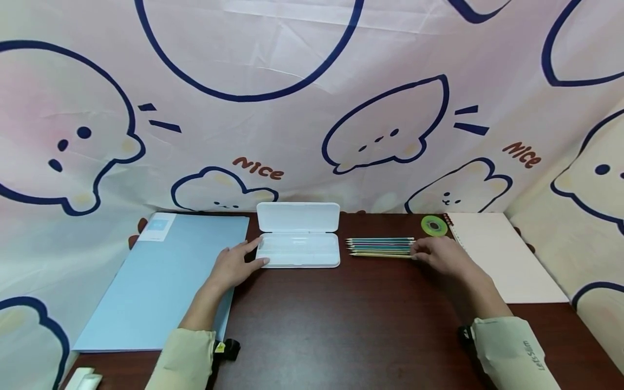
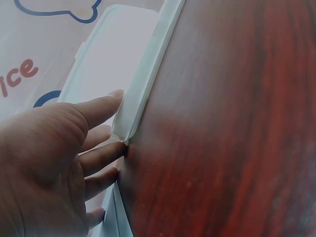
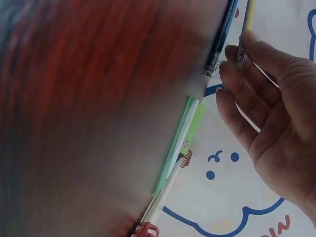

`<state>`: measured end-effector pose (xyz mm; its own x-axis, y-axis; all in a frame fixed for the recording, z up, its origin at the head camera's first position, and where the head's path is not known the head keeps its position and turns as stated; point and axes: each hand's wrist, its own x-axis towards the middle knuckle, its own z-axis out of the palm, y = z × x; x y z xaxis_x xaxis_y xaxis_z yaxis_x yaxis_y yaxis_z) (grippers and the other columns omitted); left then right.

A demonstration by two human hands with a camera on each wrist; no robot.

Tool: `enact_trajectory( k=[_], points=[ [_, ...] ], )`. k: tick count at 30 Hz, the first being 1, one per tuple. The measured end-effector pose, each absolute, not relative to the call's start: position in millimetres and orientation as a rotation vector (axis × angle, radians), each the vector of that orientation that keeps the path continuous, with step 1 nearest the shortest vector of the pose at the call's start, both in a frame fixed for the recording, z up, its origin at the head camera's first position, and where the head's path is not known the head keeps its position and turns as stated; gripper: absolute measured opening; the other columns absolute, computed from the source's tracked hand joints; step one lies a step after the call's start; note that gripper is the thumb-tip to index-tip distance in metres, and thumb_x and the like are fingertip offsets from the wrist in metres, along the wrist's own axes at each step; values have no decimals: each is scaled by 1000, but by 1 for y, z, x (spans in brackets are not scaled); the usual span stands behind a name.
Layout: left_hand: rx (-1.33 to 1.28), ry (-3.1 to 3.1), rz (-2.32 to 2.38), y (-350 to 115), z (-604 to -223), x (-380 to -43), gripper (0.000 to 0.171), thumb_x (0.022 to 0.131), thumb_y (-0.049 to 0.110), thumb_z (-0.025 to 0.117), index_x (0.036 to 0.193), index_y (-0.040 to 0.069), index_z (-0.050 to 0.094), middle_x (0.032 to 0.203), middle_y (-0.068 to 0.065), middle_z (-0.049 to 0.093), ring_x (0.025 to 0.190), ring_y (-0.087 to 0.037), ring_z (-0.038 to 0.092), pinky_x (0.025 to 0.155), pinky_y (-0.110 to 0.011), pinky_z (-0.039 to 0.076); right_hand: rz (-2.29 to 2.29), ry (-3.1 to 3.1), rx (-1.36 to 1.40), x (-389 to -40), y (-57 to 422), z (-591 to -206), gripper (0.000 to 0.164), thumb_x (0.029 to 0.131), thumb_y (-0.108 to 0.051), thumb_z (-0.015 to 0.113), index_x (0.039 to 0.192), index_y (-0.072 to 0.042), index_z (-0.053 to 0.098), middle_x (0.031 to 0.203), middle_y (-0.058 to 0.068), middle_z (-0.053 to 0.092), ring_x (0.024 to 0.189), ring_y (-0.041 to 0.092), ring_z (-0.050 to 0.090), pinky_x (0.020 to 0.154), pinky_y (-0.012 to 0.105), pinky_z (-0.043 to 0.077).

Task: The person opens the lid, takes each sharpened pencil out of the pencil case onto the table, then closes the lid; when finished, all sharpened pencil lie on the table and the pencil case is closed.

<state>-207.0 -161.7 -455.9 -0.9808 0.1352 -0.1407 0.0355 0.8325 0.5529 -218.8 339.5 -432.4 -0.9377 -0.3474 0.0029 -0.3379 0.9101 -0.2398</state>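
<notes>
An open white pencil case (image 1: 298, 252) lies on the table with its lid (image 1: 298, 218) tilted back. At its left end my left hand (image 1: 237, 264) touches the edge with thumb and fingertips, fingers nearly straight. Right of the case, several colored pencils (image 1: 375, 245) lie side by side, tips pointing left. My right hand (image 1: 443, 254) is at their blunt ends. In the right wrist view that hand pinches a yellow pencil (image 3: 249, 19) near its end, raised apart from a dark blue pencil (image 3: 224, 37).
A large light-blue folder (image 1: 166, 287) lies at the left, partly under the left forearm. At the right are a spiral sketchbook (image 1: 507, 260) and a round green object (image 1: 434, 226), also seen edge-on. Patterned cloth (image 1: 292, 135) hangs behind the table. White objects (image 1: 84, 379) lie at bottom left.
</notes>
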Motion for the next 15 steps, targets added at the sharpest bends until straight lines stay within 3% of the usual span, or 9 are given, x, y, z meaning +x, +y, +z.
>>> enact_trajectory(
  k=[15],
  points=[
    [119, 2842, 830, -161, -458, -209, 71, 97, 43, 65, 158, 20, 37, 156, -30, 40, 146, -53, 33, 121, -69, 17, -268, 3025, -438, -224, 340, -434, 6, 94, -23, 72, 88, -24, 71, 86, -6, 69, 73, 15, 55, 73, 44, 52]
  ],
)
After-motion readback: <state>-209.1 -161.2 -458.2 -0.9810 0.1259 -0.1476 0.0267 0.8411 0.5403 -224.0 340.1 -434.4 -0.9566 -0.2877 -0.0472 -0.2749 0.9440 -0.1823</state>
